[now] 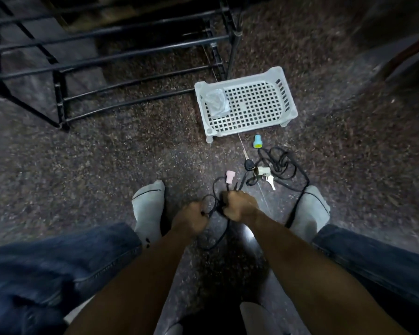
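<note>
A tangled black cable (279,163) lies on the speckled floor between my socked feet. My left hand (191,215) and my right hand (240,206) both grip loops of it, close together and just above the floor. A small pink plug (229,177) sticks up beyond my right hand. Beyond that lie a bunch of keys (264,174) with a black fob and a small blue and yellow cap (258,141). A white perforated plastic basket (246,103) stands farther out with a crumpled clear bag (215,101) in its left end.
A black metal rack (107,56) fills the upper left. My feet in grey socks (149,206) flank the cable, and my jeans-clad knees fill the lower corners. Dark furniture edges show at the upper right.
</note>
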